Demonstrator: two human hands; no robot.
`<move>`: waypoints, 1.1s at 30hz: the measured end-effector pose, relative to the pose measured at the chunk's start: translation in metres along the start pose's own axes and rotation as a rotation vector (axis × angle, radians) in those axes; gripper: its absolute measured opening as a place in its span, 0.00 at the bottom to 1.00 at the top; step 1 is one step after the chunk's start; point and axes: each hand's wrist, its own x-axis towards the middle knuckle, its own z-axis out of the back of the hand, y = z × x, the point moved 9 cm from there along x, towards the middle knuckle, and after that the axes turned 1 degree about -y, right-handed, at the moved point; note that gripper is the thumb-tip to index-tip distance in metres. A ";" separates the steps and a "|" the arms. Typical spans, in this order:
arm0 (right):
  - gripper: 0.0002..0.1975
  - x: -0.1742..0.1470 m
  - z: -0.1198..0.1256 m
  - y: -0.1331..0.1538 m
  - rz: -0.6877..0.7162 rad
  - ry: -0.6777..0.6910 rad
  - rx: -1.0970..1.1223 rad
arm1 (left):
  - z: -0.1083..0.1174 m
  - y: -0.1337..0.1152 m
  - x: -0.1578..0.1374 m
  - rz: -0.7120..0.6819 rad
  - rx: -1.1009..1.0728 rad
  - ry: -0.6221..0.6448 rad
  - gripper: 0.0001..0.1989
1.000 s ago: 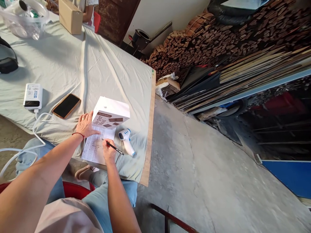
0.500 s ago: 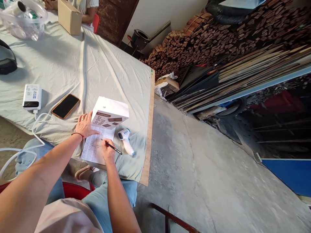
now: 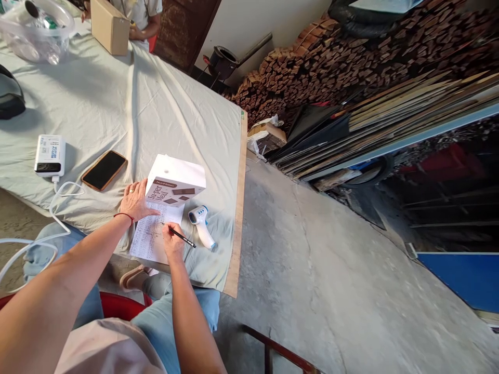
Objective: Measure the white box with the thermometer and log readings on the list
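A black pen (image 3: 182, 236) is pinched in my right hand (image 3: 172, 241), its tip over a sheet of paper (image 3: 150, 240) covered in handwriting. My left hand (image 3: 135, 201) lies with fingers stretched out beside a white box (image 3: 177, 176) printed "Super Meal", its thumb across the sheet's upper part. The box stands on the table at the top end of the paper and hides that end. Just right of my right hand lies a white and blue infrared thermometer (image 3: 202, 228).
A phone (image 3: 104, 170) and a white power bank (image 3: 50, 156) with a cable lie to the left on the cloth-covered table (image 3: 171, 114). Farther back are a cardboard box (image 3: 110, 28), a clear plastic tub (image 3: 37, 39) and a seated person (image 3: 142, 18). Stacked firewood (image 3: 296, 72) lines the wall.
The view has shifted very slightly. Across the table, the other person's arms have moved a little. My hands, the pen and the paper look almost unchanged.
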 end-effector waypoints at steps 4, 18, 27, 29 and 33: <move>0.13 0.000 0.000 0.000 0.003 0.014 0.002 | 0.000 0.001 0.000 0.000 0.000 -0.005 0.60; 0.12 0.000 0.002 0.001 0.020 -0.034 -0.036 | -0.003 0.002 0.001 -0.004 -0.004 -0.006 0.59; 0.11 -0.001 0.000 0.000 0.019 -0.031 -0.036 | 0.001 0.000 0.000 -0.006 -0.015 -0.014 0.60; 0.12 -0.001 0.000 0.000 0.010 -0.022 -0.035 | 0.001 0.001 0.000 -0.002 -0.017 -0.007 0.60; 0.12 0.000 0.000 0.000 0.002 -0.011 -0.041 | -0.001 0.002 0.001 -0.001 -0.005 0.002 0.60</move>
